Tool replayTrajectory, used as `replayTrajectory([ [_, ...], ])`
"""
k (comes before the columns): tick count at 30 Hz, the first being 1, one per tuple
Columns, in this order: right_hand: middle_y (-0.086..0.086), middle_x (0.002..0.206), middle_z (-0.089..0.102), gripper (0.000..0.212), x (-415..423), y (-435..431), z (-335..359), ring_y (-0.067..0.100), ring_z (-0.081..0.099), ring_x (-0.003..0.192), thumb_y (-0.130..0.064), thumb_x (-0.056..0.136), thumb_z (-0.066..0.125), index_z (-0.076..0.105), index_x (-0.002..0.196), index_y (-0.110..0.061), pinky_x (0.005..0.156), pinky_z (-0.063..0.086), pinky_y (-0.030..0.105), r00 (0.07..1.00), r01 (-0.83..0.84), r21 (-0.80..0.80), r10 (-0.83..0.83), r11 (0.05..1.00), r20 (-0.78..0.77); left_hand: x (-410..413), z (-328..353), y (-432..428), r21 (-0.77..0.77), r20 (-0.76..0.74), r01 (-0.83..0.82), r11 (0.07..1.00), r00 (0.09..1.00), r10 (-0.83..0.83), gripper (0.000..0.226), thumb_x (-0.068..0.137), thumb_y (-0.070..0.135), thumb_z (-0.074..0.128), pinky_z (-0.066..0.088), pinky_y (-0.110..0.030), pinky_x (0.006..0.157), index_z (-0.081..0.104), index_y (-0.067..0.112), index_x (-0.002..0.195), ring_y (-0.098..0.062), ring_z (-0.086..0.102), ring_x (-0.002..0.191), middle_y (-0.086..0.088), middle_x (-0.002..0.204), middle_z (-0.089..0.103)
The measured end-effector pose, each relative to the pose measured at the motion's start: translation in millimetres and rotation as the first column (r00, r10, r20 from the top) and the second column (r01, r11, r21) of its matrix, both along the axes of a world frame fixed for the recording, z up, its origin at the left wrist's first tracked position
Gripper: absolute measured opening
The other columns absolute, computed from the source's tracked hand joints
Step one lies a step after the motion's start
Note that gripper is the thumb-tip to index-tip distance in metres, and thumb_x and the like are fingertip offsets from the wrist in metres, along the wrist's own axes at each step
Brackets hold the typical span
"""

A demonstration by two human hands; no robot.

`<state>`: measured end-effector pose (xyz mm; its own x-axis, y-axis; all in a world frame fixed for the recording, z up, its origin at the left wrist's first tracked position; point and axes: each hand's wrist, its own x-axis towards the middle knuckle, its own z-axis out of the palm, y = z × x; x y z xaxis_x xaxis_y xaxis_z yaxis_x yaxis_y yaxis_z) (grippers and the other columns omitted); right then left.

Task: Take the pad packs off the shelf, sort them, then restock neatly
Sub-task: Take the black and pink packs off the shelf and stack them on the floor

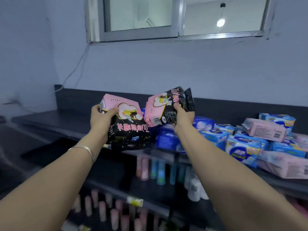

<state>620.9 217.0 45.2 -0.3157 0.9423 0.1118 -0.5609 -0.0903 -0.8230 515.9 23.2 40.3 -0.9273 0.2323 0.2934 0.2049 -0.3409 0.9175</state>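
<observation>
My left hand [100, 120] grips a pink-and-black pad pack [128, 125] by its top left corner, held above the front edge of the black top shelf [50, 120]. My right hand [182, 116] grips a second pink-and-black pad pack [164, 105] of the same kind, tilted and raised a little higher. The two packs almost touch. To the right on the shelf lies a heap of blue-and-white pad packs [243, 147] and pale pink pad packs [265, 130].
The left part of the top shelf is bare black board. Lower shelves hold pink and blue bottles [150, 169] and white bottles [195, 189]. A window [180, 17] sits in the wall above, and a cable [73, 70] hangs down at the left.
</observation>
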Motion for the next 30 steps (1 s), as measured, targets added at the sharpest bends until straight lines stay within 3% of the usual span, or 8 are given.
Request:
replayTrajectory([
  [2,0.005,0.107,0.068,0.045,-17.2,-45.2,-13.6,0.025,0.067,0.095,-0.014,0.071,0.075,0.054,0.11,-0.023,0.086,0.055,0.049,0.997,-0.058,0.009,0.058,0.998,0.042,-8.3,-13.7,-50.8,-0.026,0.021,-0.058,0.998,0.998,0.059,0.055,0.078,0.013,0.072,0.05,-0.033,0.078,0.044,0.011,0.125,-0.02,0.06,0.089,-0.003,0.108,0.057],
  [5,0.007,0.103,0.068,0.047,-43.1,-106.7,-43.9,0.027,0.067,0.091,-0.022,0.058,0.077,0.053,0.098,-0.025,0.084,0.055,0.049,0.976,-0.134,0.014,0.13,0.991,0.178,-19.6,-47.9,-124.1,-0.105,0.086,-0.149,0.983,0.984,0.158,0.056,0.076,0.014,0.073,0.051,-0.035,0.083,0.045,0.014,0.125,-0.021,0.059,0.092,-0.003,0.11,0.057],
  [10,0.014,0.1,0.066,0.037,-86.0,-190.0,-109.5,0.03,0.066,0.086,-0.011,0.065,0.078,0.05,0.087,-0.019,0.083,0.056,0.047,0.877,-0.277,-0.01,0.257,0.961,0.407,-38.9,-111.5,-219.0,-0.246,0.181,-0.27,0.931,0.931,0.318,0.058,0.074,0.015,0.075,0.051,-0.038,0.088,0.046,0.015,0.124,-0.024,0.058,0.096,-0.005,0.111,0.057],
  [13,0.01,0.09,0.062,0.036,-111.7,-227.6,-145.8,0.031,0.065,0.085,-0.011,0.068,0.077,0.049,0.088,-0.017,0.083,0.056,0.046,0.767,-0.372,-0.029,0.325,0.928,0.553,-52.2,-139.4,-254.7,-0.354,0.171,-0.298,0.887,0.911,0.374,0.057,0.074,0.014,0.074,0.049,-0.038,0.09,0.046,0.015,0.123,-0.025,0.057,0.096,-0.004,0.107,0.055],
  [17,0.01,0.098,0.063,0.038,-147.3,-257.1,-192.5,0.027,0.063,0.085,-0.015,0.074,0.078,0.05,0.099,-0.013,0.083,0.055,0.041,0.556,-0.537,-0.043,0.391,0.842,0.733,-78.8,-182.7,-286.7,-0.491,0.2,-0.246,0.835,0.902,0.383,0.06,0.072,0.014,0.077,0.05,-0.045,0.091,0.047,0.017,0.123,-0.029,0.059,0.098,-0.005,0.107,0.058],
  [23,0.01,0.111,0.064,0.059,-210.1,-271.1,-275.1,0.031,0.063,0.099,-0.021,0.067,0.082,0.052,0.117,-0.013,0.09,0.052,0.045,0.265,-0.669,-0.125,0.393,0.732,0.881,-128.7,-246.6,-302.1,-0.565,0.283,-0.194,0.802,0.867,0.41,0.06,0.076,0.008,0.074,0.049,-0.039,0.088,0.044,0.014,0.128,-0.026,0.057,0.096,-0.006,0.107,0.056],
  [27,0.009,0.114,0.064,0.07,-246.3,-280.5,-348.2,0.029,0.062,0.102,-0.02,0.066,0.082,0.049,0.127,-0.013,0.093,0.051,0.043,0.168,-0.692,-0.171,0.388,0.701,0.906,-153.0,-311.4,-311.1,-0.61,0.331,-0.146,0.779,0.846,0.417,0.061,0.079,0.007,0.072,0.041,-0.031,0.082,0.04,0.013,0.131,-0.021,0.052,0.096,-0.004,0.111,0.053],
  [30,0.01,0.11,0.065,0.058,-256.4,-293.9,-399.6,0.029,0.063,0.101,-0.018,0.071,0.08,0.053,0.121,-0.01,0.093,0.051,0.04,0.086,-0.689,-0.212,0.369,0.693,0.925,-161.8,-373.4,-324.2,-0.646,0.4,-0.097,0.757,0.801,0.444,0.064,0.079,0.007,0.073,0.046,-0.038,0.092,0.037,0.011,0.131,-0.024,0.053,0.1,-0.006,0.114,0.053],
])
